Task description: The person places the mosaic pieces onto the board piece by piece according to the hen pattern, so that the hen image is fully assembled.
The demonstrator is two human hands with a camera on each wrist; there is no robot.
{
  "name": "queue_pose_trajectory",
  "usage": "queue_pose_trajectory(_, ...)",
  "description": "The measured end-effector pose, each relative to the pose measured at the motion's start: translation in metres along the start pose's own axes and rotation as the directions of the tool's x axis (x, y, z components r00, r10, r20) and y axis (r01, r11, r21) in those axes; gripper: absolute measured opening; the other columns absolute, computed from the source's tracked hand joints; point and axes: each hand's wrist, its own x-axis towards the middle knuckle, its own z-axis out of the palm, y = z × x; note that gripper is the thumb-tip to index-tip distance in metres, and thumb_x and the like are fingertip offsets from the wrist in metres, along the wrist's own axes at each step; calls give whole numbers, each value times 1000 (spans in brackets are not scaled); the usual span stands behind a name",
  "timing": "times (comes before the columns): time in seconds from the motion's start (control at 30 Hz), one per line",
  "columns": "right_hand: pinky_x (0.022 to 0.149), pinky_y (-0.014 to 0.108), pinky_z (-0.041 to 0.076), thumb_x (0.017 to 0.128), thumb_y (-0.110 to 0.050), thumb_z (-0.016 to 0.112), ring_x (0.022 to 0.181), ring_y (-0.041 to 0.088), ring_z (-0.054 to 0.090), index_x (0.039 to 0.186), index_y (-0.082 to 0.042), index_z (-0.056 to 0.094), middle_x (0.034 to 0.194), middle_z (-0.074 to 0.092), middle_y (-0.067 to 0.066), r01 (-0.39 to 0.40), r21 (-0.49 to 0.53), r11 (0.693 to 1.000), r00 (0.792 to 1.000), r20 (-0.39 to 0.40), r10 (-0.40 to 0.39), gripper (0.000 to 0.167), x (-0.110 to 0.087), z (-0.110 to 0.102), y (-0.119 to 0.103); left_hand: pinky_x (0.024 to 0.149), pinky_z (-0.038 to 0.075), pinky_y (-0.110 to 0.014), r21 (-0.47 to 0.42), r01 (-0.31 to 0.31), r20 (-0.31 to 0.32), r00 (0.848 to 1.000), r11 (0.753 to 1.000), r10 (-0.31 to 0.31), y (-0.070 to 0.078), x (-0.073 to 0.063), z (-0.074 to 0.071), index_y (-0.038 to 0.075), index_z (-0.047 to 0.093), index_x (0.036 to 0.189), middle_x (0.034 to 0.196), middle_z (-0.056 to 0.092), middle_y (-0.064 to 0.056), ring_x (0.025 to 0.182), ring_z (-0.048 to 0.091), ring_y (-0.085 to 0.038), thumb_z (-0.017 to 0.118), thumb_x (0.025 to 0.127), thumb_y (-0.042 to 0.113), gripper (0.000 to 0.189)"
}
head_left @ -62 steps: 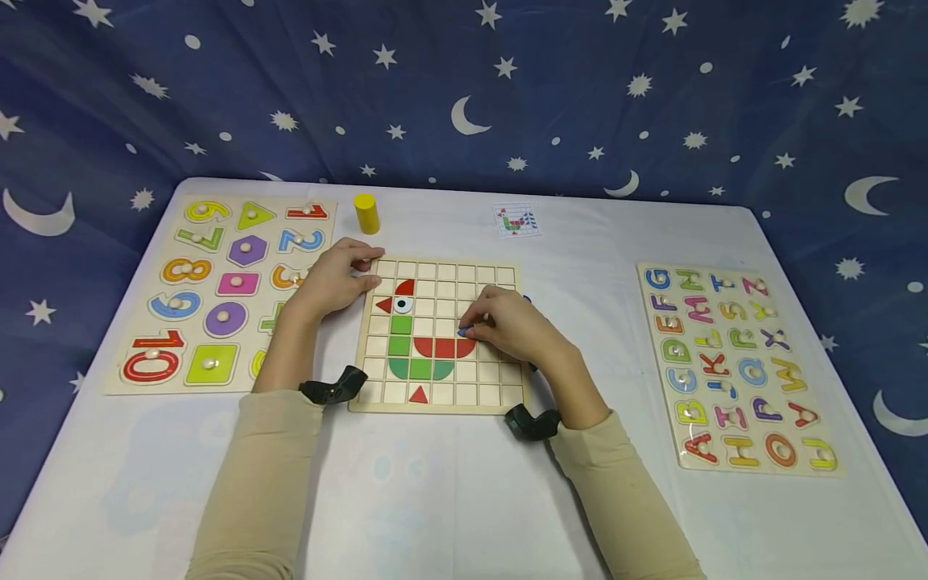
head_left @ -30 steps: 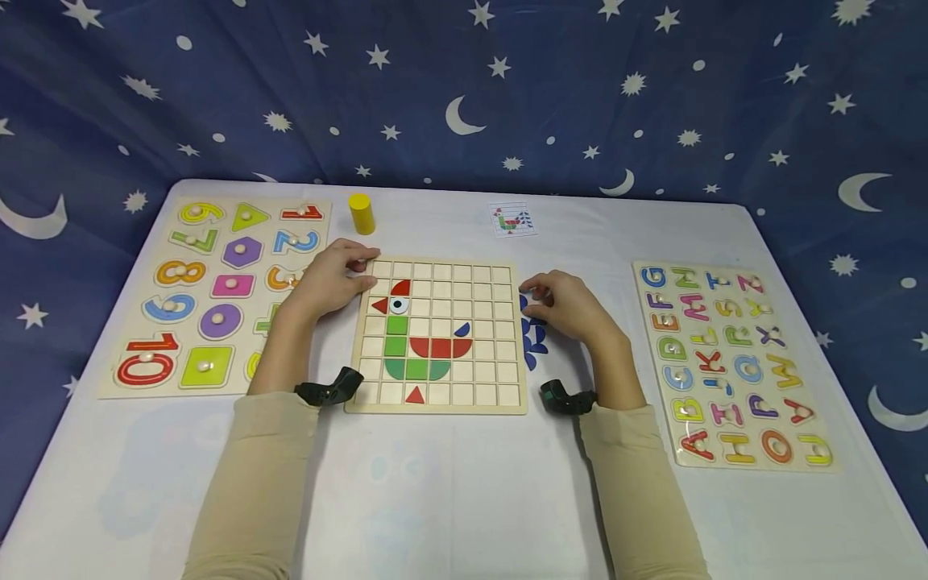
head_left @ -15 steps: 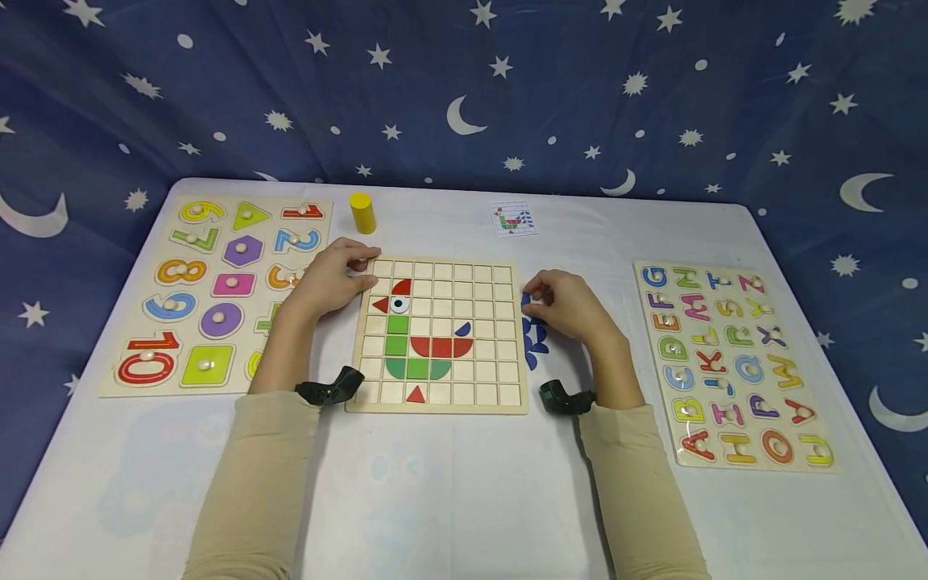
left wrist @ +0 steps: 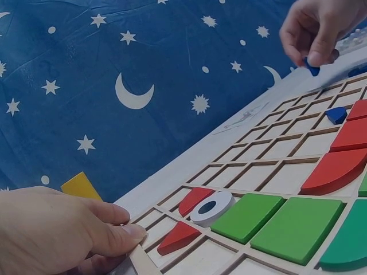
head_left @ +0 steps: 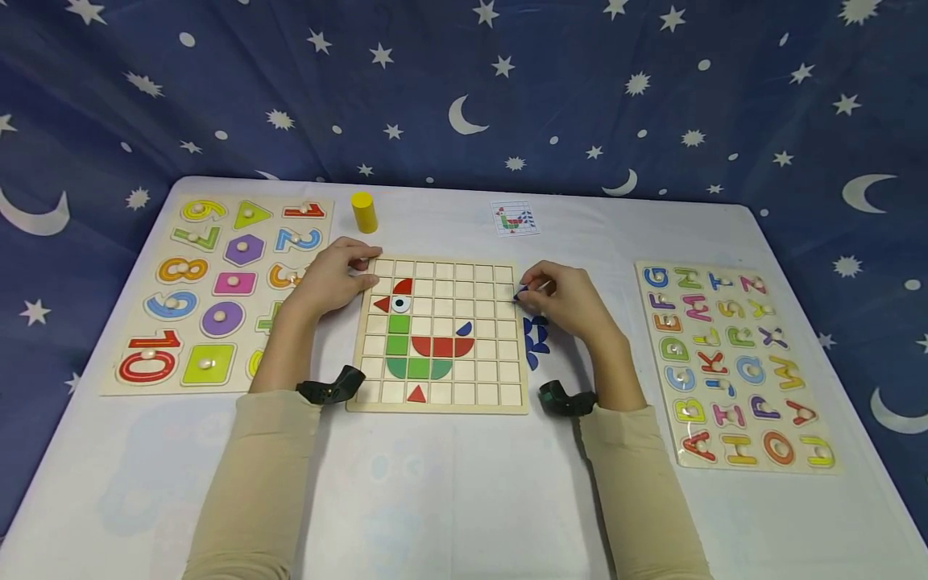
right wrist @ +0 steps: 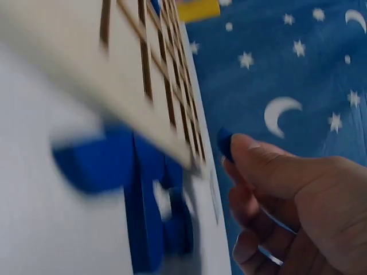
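My right hand (head_left: 561, 298) pinches a small blue quarter-round piece (right wrist: 225, 143) between thumb and fingertips, just above the right rim of the wooden grid board (head_left: 486, 403). At the board's far left corner, my left hand (head_left: 329, 278) holds the edge with thumb and fingers. A bird shape lies in the grid: green squares (head_left: 397, 345), a red square (head_left: 443, 347) with curved red ends, a white eye disc (head_left: 400, 304), red triangles (head_left: 416, 395) and green quarter-rounds (head_left: 441, 369). One blue piece (head_left: 464, 329) sits above the red row. More blue pieces (head_left: 535, 342) lie against the board's right side.
A number and shape puzzle (head_left: 217, 322) lies at the left, a letter puzzle (head_left: 735, 362) at the right. Behind the board are a yellow cylinder (head_left: 365, 213) and a small card (head_left: 515, 219) with a printed bird pattern. A starry blue cloth (head_left: 464, 89) hangs behind the table.
My right hand set a blue piece into the grid above the red row, moved right to the loose pieces, and has lifted another one toward the board. My left hand stays at the corner.
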Motion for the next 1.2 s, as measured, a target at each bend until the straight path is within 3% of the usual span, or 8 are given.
queue_pose_trajectory(0.23, 67, 28, 47, 88, -21, 68, 74, 15, 57, 97, -13, 68, 83, 66, 1, 83, 2, 997, 993, 86, -82, 12, 2, 20, -20, 99, 36, -42, -4, -8, -2, 1000, 1000, 8, 0, 0, 1, 10, 53, 135, 126, 47, -8, 108, 44, -24, 62, 90, 9, 46)
queue_pose_trajectory(0.4, 69, 29, 48, 89, -19, 67, 74, 14, 59, 96, -12, 69, 83, 68, 1, 107, -27, 994, 991, 89, -104, 10, 1, 26, -23, 99, 36, -42, -2, -9, -1, 1000, 1000, 9, 1, 1, 2, 10, 53, 135, 125, 47, -8, 108, 44, -24, 63, 90, 9, 46)
queue_pose_trajectory(1.0, 80, 33, 50, 89, -22, 66, 87, 16, 60, 104, -13, 73, 99, 68, 3, 122, -121, 985, 987, 119, -108, 18, 3, 30, -27, 101, 35, -43, -12, 10, -1, 1000, 1000, -10, 0, 0, 1, 11, 53, 136, 127, 47, -7, 109, 44, -24, 62, 91, 10, 46)
queue_pose_trajectory(1.2, 78, 32, 49, 89, -22, 67, 85, 16, 58, 106, -13, 72, 97, 66, 2, 127, -144, 981, 987, 112, -112, 20, 3, 31, -27, 101, 35, -43, -14, 13, -1, 1000, 1000, -13, 1, 0, 1, 11, 53, 136, 127, 47, -7, 109, 44, -24, 61, 91, 10, 45)
